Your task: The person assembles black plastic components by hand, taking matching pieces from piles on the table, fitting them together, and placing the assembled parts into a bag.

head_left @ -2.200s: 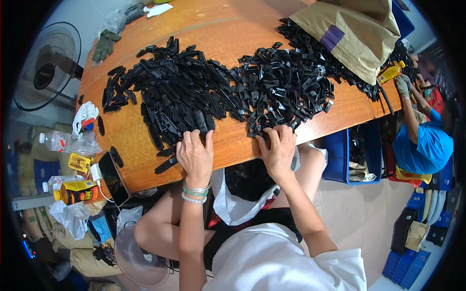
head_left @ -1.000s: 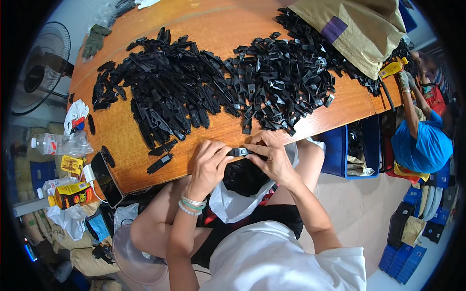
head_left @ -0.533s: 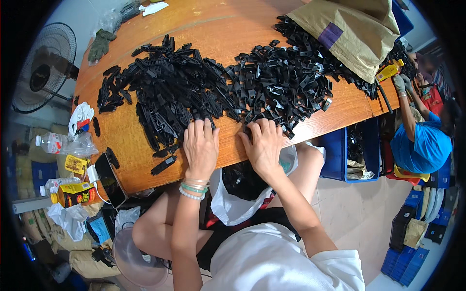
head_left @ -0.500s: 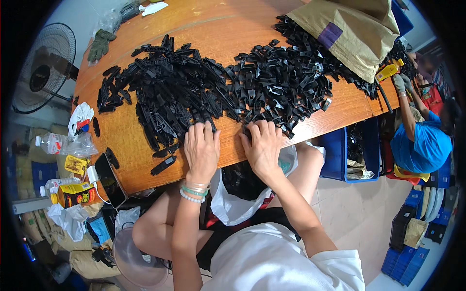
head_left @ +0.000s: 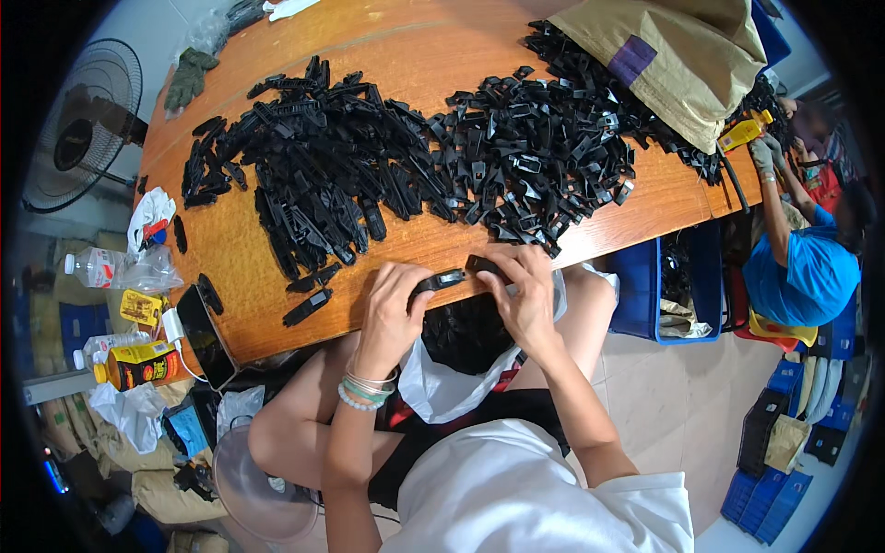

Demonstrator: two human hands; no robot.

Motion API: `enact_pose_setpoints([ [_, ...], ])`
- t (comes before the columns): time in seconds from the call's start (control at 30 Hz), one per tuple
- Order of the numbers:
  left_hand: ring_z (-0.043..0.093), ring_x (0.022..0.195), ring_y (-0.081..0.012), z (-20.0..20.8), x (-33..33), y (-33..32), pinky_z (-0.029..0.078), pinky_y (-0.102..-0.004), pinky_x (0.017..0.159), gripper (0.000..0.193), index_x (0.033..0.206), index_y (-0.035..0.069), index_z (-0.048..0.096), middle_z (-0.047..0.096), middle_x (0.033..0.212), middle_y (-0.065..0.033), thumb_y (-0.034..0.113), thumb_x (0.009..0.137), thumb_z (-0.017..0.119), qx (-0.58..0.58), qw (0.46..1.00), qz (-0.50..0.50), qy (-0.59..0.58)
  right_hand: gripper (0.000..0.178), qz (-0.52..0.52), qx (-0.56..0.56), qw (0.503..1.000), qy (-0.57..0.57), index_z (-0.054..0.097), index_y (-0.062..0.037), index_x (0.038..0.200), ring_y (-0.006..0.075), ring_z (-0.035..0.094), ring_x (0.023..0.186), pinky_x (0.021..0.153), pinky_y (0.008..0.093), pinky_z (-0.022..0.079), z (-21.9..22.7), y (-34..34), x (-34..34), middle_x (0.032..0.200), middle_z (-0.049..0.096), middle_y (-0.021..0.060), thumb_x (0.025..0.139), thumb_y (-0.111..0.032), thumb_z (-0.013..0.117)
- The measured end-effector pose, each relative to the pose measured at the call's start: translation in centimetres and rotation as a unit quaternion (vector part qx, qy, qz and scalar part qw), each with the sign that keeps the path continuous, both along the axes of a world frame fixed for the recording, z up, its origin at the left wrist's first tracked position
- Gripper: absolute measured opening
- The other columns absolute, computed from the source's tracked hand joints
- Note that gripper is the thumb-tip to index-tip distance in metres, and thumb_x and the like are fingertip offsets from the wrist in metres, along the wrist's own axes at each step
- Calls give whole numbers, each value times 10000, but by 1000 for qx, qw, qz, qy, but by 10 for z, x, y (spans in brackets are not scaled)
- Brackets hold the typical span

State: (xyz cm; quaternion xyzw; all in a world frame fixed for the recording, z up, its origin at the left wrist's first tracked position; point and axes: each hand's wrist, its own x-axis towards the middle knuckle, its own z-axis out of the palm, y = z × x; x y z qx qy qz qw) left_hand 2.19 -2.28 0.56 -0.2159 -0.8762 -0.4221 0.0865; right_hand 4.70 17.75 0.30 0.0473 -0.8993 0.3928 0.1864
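Observation:
Near the table's front edge, my left hand pinches a long black plastic part, its free end pointing right. Close by on the right, my right hand grips a smaller black plastic piece between thumb and fingers. A narrow gap separates the two parts. Beyond my left hand spreads a heap of long black parts; beyond my right, a heap of short black pieces. In my lap, below the table edge, a white plastic bag stands open with black parts inside.
A tan sack lies over the far right pile. Blue crates stand right of my knee. On the left are a tablet-like screen, bottles and a fan. A person in blue works at far right.
Both hands have drawn back from the heaps toward the table's front edge. A long black part now shows in my left hand and a smaller piece in my right.

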Motion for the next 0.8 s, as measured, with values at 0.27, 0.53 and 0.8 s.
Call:
enact_pose_setpoints([
  [0.27, 556, 864, -267, -7, -2, -9, 470, -357, 772, 227, 922, -19, 692, 598, 900, -107, -4, 700, 740, 31, 999, -27, -36, 272, 127, -122, 980, -88, 699, 22, 1002, 277, 552, 862, 779, 355, 440, 3, 4, -3, 883, 614, 121, 739, -34, 735],
  [0.53, 538, 800, -265, -6, -4, 0, 462, -362, 732, 202, 887, -19, 691, 583, 843, -99, 30, 701, 750, 38, 997, -60, -25, 289, 184, -50, 980, -60, 721, -18, 992, 267, 518, 862, 784, 368, 422, 2, 5, -9, 904, 580, 89, 703, -27, 734],
  [0.8, 568, 898, -267, 11, -38, 17, 467, -346, 789, 298, 1036, -22, 652, 614, 994, -109, 97, 769, 712, -14, 995, -84, 48, 267, 60, -17, 998, 17, 678, -16, 979, 295, 544, 843, 737, 396, 435, 1, 25, 13, 931, 584, 106, 716, 1, 723],
])
